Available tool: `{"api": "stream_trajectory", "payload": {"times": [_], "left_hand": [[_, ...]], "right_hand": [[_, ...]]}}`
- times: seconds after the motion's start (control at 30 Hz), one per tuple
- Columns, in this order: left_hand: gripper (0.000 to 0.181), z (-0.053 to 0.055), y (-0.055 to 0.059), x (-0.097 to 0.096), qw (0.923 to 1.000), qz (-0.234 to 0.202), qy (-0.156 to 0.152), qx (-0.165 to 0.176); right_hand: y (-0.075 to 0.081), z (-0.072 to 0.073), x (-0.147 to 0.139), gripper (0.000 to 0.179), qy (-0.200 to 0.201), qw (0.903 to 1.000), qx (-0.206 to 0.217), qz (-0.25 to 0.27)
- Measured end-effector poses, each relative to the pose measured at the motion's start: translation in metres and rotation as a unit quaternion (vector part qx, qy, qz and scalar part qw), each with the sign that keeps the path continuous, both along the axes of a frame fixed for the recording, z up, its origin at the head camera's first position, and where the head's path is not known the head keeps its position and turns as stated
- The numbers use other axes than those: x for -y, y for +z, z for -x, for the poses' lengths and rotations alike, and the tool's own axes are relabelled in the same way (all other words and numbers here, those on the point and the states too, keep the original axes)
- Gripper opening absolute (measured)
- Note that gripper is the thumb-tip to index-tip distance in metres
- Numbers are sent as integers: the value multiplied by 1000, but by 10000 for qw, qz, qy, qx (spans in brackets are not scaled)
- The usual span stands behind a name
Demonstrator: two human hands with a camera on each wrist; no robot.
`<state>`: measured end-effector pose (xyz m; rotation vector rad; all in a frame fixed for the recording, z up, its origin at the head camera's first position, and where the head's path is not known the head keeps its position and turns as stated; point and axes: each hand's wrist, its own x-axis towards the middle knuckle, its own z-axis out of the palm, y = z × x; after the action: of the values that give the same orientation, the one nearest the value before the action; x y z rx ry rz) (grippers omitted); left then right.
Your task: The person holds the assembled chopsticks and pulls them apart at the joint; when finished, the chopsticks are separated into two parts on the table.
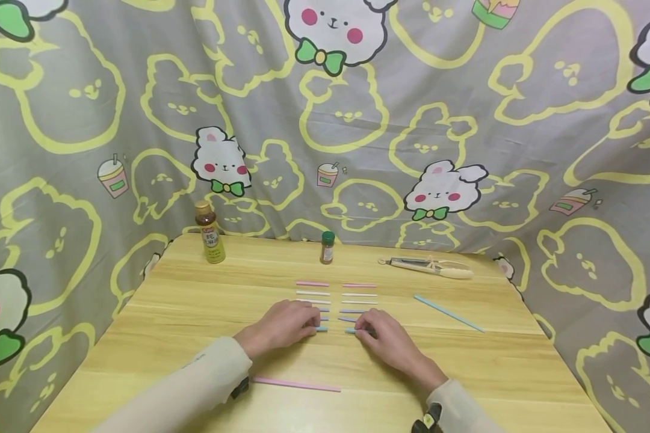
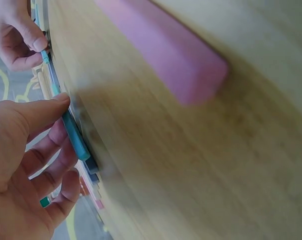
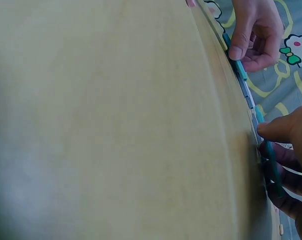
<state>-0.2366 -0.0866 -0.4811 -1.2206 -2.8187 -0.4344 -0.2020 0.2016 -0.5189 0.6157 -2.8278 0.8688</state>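
In the head view my left hand (image 1: 284,325) pinches a short teal stick (image 1: 322,329) near the table surface. Thumb and fingertips hold that teal stick (image 2: 77,137) in the left wrist view. My right hand (image 1: 388,338) pinches another short teal stick (image 1: 349,330), also seen as a teal stick (image 3: 274,167) in the right wrist view. Beyond the hands two columns of short sticks lie parallel, with pink sticks (image 1: 312,283) farthest away, then white sticks (image 1: 360,294), then purple sticks (image 1: 352,311) and bluish ones. The fingers partly cover the nearest sticks.
A long pink stick (image 1: 298,384) lies near the left forearm. To the right lies a long blue stick (image 1: 449,313). Along the back stand a sauce bottle (image 1: 211,240) and a small green-capped jar (image 1: 327,249), with tongs (image 1: 425,266) lying at the back right. A patterned curtain (image 1: 352,198) surrounds the table.
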Motion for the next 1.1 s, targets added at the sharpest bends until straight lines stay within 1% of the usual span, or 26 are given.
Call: {"api": "stream_trajectory", "payload": {"times": [0.3, 0.43, 0.57, 0.67, 0.73, 0.83, 0.93, 1.0, 1.1], "left_hand": [[5, 1, -3, 1, 9999, -21, 62, 132], [5, 0, -4, 1, 9998, -29, 74, 161], [6, 0, -5, 1, 9998, -38, 82, 164], [6, -1, -5, 2, 9998, -68, 80, 170], [6, -1, -6, 2, 9997, -108, 97, 203], [5, -1, -7, 3, 9994, -181, 119, 273], [6, 0, -9, 5, 9987, -275, 169, 392], [6, 0, -9, 6, 9979, -353, 219, 496], [6, -1, -9, 9, 9968, -446, 294, 594]], "right_hand": [[2, 5, -1, 7, 152, 9991, -347, -184], [1, 7, -2, 9, 208, 9991, -314, -204], [0, 8, -4, 10, 327, 9992, -193, -143], [1, 9, -8, 8, 311, 9995, -84, 40], [5, 12, -13, 7, 282, 9992, -44, 272], [14, 18, -28, 8, 83, 9976, 57, 680], [23, 26, -50, 10, -256, 9942, 148, 1035], [29, 30, -68, 13, -542, 9916, 177, 1158], [39, 33, -96, 19, -933, 9889, 154, 1143]]}}
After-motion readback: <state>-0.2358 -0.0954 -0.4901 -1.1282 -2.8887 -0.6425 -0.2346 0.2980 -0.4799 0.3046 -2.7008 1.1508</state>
